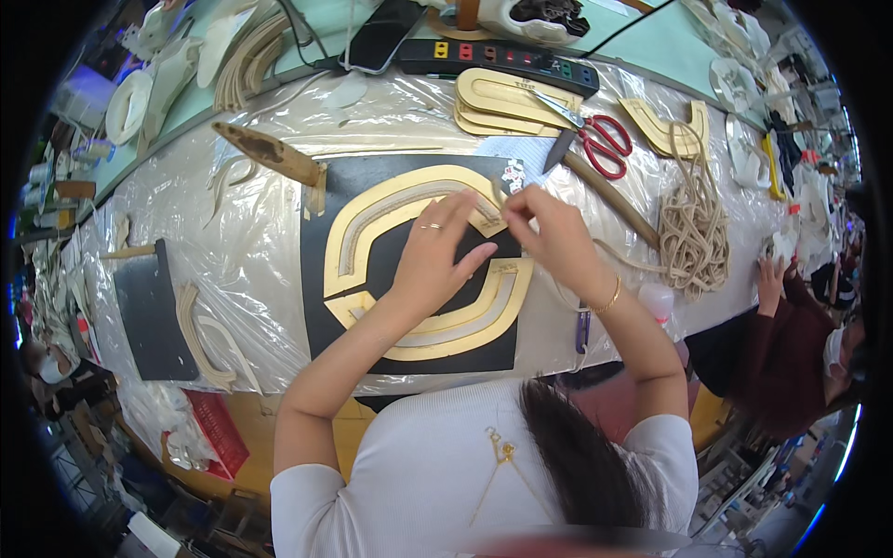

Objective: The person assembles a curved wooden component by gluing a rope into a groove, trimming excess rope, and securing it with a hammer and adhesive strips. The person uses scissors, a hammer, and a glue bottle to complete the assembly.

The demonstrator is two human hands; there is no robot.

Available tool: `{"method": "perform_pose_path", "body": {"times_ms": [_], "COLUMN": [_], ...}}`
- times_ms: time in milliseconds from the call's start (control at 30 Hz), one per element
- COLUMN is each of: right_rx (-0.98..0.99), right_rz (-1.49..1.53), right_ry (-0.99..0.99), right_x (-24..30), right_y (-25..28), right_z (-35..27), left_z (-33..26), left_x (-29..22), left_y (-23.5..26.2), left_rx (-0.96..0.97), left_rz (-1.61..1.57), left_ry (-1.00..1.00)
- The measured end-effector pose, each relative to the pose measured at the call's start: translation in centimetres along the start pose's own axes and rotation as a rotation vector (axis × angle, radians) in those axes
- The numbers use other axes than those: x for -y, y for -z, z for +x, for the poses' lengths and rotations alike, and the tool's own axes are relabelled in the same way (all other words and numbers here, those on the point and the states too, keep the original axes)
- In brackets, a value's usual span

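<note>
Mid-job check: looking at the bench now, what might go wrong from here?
1. The left grip rests over the upper gold curved form; a sideways push might shift the form on the black board.
2. A strand from the tangled cord pile runs close to the right wrist, so it could snag on the bracelet.
3. The scissors and hammer lie just beyond the right grip; a careless reach might knock them.

Two forms (pixel 391 191): on board (pixel 313 260) | rope heap (pixel 693 237): right of board | hammer (pixel 609 200): between (scissors (pixel 605 147) just behind)
</note>
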State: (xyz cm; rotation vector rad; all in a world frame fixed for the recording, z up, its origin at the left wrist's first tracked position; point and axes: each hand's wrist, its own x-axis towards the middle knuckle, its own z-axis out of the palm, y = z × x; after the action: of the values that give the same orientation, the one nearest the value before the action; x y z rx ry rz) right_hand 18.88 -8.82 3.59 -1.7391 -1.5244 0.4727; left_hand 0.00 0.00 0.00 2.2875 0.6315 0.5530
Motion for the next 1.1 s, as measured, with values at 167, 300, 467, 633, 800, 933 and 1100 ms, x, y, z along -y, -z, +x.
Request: {"method": "perform_pose_path", "body": {"times_ms": [167,300,467,633,800,933,1100], "right_rx": [0.134,0.179,0.248,0.253,0.248,0.245,0.251], "right_rz": [0.198,0.329,0.317,0.291,0.268,0.263,0.269], "right_ry": [0.104,0.081,0.141,0.105,0.125,0.149,0.189], "right_x": [6.7,9.6,11.3,12.4,12.9,13.2,13.1], "right_y": [-0.6,-0.8,-0.7,-0.7,-0.8,-1.0,-1.2], "right_z": [0.9,1.8,2.8,3.3,3.6,3.9,4.1], "left_z": [-2.0,-4.3,-6.1,-6.7,-7.0,-7.3,-7.4], "left_x": [-2.0,-3.1,-3.4,-2.9,-2.7,-2.6,-2.3], "left_y": [6.7,9.8,11.6,12.1,11.9,11.9,12.3], "left_rx": [-0.075,-0.167,-0.271,-0.374,-0.441,-0.467,-0.473], "left_rz": [-0.742,-0.996,-0.926,-0.764,-0.698,-0.701,-0.592], "left_ry": [0.427,0.47,0.331,0.189,0.177,0.159,0.088]}}
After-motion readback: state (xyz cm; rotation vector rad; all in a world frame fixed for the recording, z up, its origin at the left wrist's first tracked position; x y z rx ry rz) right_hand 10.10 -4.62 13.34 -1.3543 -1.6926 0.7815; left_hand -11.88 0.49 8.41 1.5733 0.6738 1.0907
